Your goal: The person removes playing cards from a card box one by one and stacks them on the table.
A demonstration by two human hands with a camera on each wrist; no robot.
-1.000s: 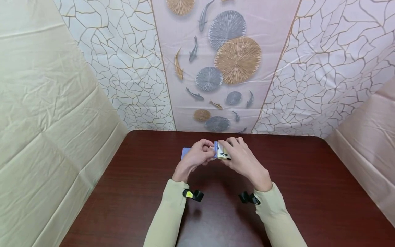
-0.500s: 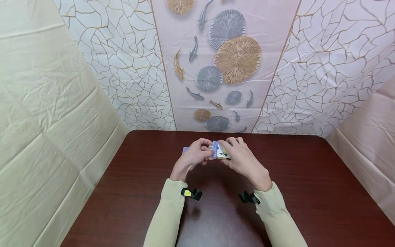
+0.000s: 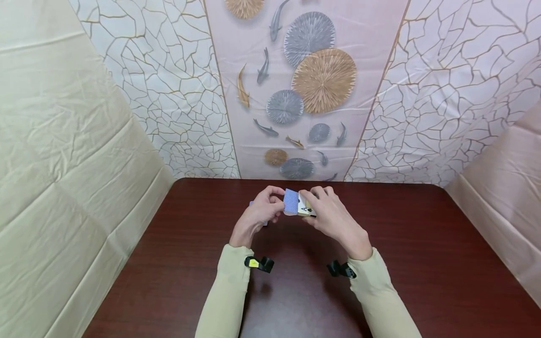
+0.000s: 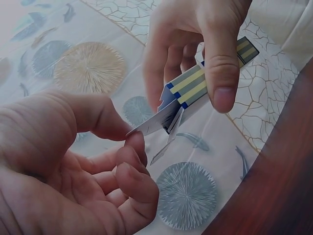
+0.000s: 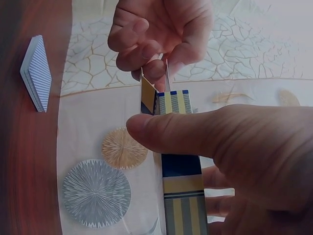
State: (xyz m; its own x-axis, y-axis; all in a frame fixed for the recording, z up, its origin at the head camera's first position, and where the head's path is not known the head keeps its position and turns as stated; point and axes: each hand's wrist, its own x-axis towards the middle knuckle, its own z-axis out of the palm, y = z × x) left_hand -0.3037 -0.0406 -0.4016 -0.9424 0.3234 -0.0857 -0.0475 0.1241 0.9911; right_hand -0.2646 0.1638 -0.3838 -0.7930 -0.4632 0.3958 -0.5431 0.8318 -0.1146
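Observation:
In the head view my right hand (image 3: 331,216) grips a slim playing-card box (image 3: 304,206) with an ace of spades on its face. Its thumb lies across the striped, blue-banded side (image 5: 183,166) in the right wrist view. My left hand (image 3: 259,212) pinches the outer edge of a blue-patterned flap (image 3: 290,202) at the box's mouth, between thumb and finger; its other fingers curl loosely. A smaller side flap (image 5: 148,93) stands out beside it. On the table by my left hand lies a blue-backed deck of cards (image 5: 36,73), mostly hidden in the head view.
The dark red-brown table (image 3: 422,253) reaches back to a patterned cloth wall (image 3: 190,94). Pale cloth (image 3: 63,188) hangs at the left side and another cloth at the right. Black wrist cameras sit at both sleeves.
My left hand has moved a little to the left, away from the box, and more of the blue-patterned flap shows. The right hand and the box stay nearly still.

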